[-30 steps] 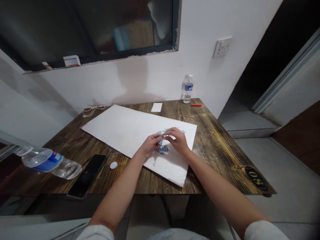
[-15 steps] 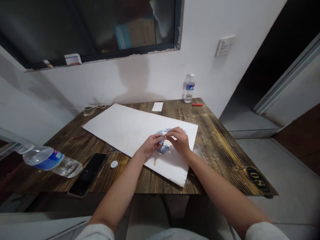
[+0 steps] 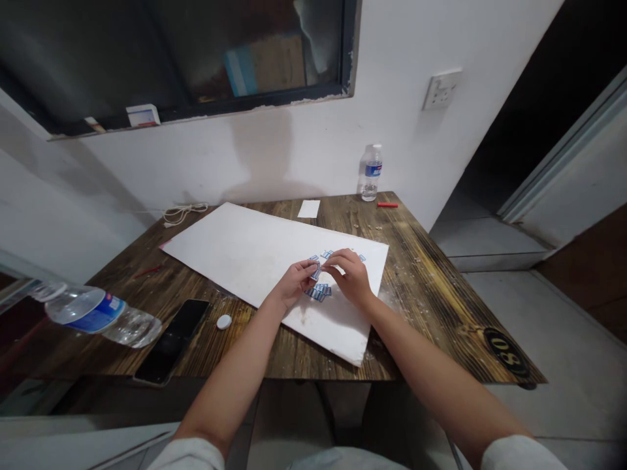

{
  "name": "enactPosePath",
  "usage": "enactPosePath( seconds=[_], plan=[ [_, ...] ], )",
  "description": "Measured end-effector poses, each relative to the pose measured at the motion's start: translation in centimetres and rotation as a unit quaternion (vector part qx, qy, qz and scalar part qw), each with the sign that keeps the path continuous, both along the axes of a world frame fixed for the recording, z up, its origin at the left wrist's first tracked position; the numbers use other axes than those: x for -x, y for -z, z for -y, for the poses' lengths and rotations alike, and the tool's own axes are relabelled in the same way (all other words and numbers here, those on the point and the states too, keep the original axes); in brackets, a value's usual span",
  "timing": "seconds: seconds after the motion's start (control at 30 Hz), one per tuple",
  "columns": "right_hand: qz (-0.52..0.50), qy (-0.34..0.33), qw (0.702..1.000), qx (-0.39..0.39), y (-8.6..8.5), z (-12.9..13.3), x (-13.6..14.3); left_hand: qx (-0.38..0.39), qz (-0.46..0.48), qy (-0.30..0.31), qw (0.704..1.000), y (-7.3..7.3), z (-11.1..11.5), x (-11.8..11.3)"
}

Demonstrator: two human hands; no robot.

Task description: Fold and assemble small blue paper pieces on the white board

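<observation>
Since the earlier frame, the small blue piece (image 3: 315, 268) in our left hand (image 3: 294, 282) seems to have turned slightly, showing us more of its face, while the right hand (image 3: 351, 275) has hardly shifted. The left fingers pinch the piece; the right fingertips sit close together just beside it, and we cannot tell whether they grip anything. We read this as a small adjustment within close two-handed work, with the piece held over the white board (image 3: 230, 254). Nearer us, a cluster of similar pieces (image 3: 319, 292) lies on the board, and more loose pieces (image 3: 327, 254) lie behind the fingers. Further out, on the wooden bench (image 3: 431, 307), we see a bottle cap (image 3: 224, 322), a phone (image 3: 172, 339) and a big bottle (image 3: 98, 313) to the left; toward the back are a paper slip (image 3: 309, 209), a small upright bottle (image 3: 372, 173) and a red stick (image 3: 387, 205).
</observation>
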State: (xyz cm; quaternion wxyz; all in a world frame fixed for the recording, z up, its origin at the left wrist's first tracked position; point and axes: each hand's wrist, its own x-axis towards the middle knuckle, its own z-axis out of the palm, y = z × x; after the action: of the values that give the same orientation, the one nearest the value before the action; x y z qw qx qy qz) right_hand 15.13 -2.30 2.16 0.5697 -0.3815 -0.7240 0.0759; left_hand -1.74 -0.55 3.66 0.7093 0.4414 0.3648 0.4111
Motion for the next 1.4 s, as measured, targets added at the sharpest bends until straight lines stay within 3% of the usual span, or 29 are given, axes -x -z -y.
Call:
enactPosePath(
  seconds=[0.27,0.43,1.07,1.27,1.4],
  plan=[
    [0.021,-0.007,0.999,0.024,0.4,-0.4,0.1,0.015,0.026,-0.076,0.997,0.5,-1.1,0.5],
    [0.031,-0.028,0.998,0.037,0.9,-0.8,0.1,-0.017,-0.008,-0.131,0.991,0.8,-1.6,0.6],
    [0.061,-0.02,0.991,0.117,2.8,-1.9,-0.1,-0.058,-0.132,-0.172,0.974,1.7,-2.0,1.2],
    [0.062,0.008,0.987,0.151,3.3,-2.2,-0.3,-0.029,-0.129,-0.205,0.97,1.9,-2.3,1.3],
    [0.07,0.027,0.983,0.165,3.5,-2.5,-0.4,0.017,-0.068,-0.22,0.973,1.4,-2.2,1.2]
  ],
)
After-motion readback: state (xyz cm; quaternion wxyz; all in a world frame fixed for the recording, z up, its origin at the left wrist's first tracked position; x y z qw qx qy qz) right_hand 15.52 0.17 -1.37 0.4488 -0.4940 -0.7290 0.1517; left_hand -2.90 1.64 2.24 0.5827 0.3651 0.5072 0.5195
